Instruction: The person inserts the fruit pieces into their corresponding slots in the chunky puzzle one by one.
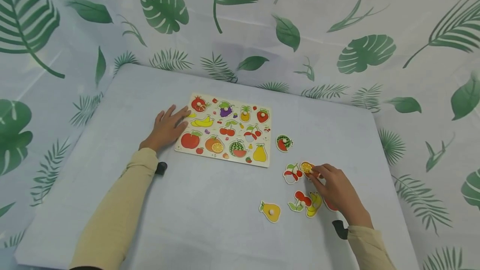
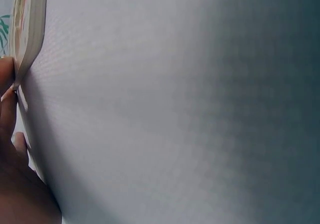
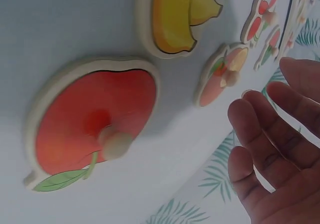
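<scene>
Leaf-printed cloth (image 1: pixel 232 45) rises behind the pale bench (image 1: pixel 202 203) on my head view. I see the left hand (image 1: pixel 166 129) touching the left edge of the fruit board (image 1: pixel 213 128), its fingers straight and slightly apart. Right of the board, the right hand (image 1: pixel 337 190) reaches over the orange (image 1: pixel 306 166); my right wrist view shows its fingers loosely apart, though I can't tell whether they touch the piece. Bananas (image 1: pixel 314 204) and an apple (image 3: pixel 95 119) lie near that hand, the pear (image 1: pixel 271 211) and watermelon (image 1: pixel 283 143) farther off.
</scene>
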A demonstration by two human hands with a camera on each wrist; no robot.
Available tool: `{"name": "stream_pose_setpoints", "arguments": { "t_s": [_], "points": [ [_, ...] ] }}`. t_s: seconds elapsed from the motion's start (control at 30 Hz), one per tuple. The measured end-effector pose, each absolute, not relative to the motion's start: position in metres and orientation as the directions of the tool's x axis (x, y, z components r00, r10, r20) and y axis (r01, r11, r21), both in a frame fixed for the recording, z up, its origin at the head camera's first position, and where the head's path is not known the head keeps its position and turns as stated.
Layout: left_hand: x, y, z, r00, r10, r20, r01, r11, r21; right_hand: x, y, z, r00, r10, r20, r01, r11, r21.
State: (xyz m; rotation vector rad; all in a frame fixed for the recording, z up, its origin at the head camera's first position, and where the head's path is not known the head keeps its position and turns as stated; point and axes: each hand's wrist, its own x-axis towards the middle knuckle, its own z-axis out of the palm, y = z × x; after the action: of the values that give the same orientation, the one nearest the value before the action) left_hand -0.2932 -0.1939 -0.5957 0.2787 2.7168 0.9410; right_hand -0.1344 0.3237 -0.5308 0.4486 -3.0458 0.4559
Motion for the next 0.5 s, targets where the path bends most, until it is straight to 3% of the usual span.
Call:
{"name": "stream_pose_setpoints", "arguments": {
  "t_s": [0.27,0.5],
  "points": [
    [-0.293,-0.191,-0.593,-0.950,0.254,-0.182,0.085,0.772,0.630,-0.111,0.327,-0.533,-0.977,-0.213,0.004,-0.207,0.942,-0.264],
    [-0.293,-0.191,-0.593,-0.951,0.247,-0.186,0.080,0.776,0.625,-0.096,0.328,-0.537,-0.974,-0.226,0.013,-0.222,0.941,-0.254]
  ]
}}
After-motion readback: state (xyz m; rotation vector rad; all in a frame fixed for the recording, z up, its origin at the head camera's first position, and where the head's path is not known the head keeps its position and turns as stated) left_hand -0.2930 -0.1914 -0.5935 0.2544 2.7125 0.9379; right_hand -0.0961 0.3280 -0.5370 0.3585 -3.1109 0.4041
